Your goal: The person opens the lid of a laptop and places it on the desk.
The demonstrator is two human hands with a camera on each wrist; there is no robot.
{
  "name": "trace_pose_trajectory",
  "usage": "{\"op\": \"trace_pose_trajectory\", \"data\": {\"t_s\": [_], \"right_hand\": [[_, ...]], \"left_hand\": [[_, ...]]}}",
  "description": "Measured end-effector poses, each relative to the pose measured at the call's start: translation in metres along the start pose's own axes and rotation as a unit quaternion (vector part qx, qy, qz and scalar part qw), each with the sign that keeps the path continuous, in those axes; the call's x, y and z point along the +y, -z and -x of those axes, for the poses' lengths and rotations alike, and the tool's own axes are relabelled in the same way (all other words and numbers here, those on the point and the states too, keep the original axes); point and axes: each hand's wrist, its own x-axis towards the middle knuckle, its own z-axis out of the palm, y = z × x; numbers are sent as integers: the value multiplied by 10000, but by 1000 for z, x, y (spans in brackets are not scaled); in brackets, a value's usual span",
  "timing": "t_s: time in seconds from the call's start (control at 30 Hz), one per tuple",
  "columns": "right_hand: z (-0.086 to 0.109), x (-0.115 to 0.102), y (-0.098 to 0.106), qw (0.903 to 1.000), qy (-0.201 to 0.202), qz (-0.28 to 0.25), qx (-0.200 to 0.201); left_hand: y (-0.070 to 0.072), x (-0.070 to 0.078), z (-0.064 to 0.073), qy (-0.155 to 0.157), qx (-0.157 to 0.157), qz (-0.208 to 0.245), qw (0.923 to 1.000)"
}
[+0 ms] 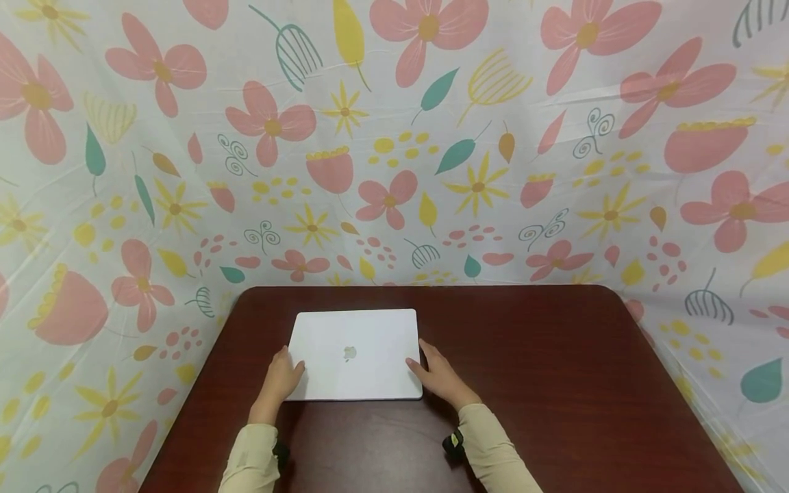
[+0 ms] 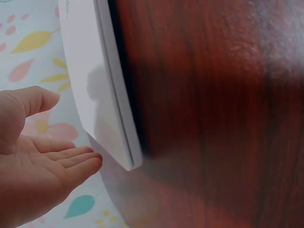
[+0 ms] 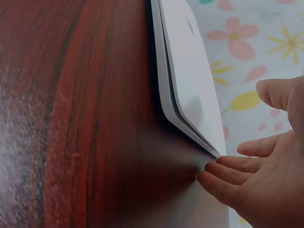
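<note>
A closed silver laptop (image 1: 370,363) lies flat on the table, its lid with an apple logo facing up. My left hand (image 1: 280,378) is at its left side, thumb raised and fingers extended; in the left wrist view a little space shows between this hand (image 2: 52,156) and the laptop (image 2: 92,90). On the opposite side is my right hand (image 1: 440,375). The right wrist view has its extended fingertips (image 3: 211,168) right at the laptop's edge (image 3: 190,126), with the thumb held up apart from the lid.
The dark reddish-brown wooden table (image 1: 524,383) has rounded far corners. A white cloth (image 1: 394,137) printed with pink, yellow and teal flowers and leaves hangs behind it and along both sides. Dark wrist straps (image 1: 454,444) sit at the cream sleeves (image 1: 493,445).
</note>
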Motion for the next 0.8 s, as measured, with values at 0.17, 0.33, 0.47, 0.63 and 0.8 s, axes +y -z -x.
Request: {"op": "trace_pose_trajectory", "data": {"t_s": [0.17, 0.33, 0.47, 0.63, 0.8], "right_hand": [[1, -2, -3, 10000, 52, -36, -23], [3, -7, -4, 10000, 42, 8, -71], [2, -8, -4, 10000, -38, -41, -75], [2, -9, -4, 9999, -84, -86, -82], [2, -7, -4, 9998, -121, -112, -66]], "left_hand": [[-5, -7, -3, 86, -131, 6, 9999], [-5, -8, -3, 101, -77, 63, 9999], [-5, -6, -3, 116, 0, 18, 9999], [-7, -6, -2, 148, 70, -60, 9998], [-9, -7, -2, 164, 144, -88, 9997]]}}
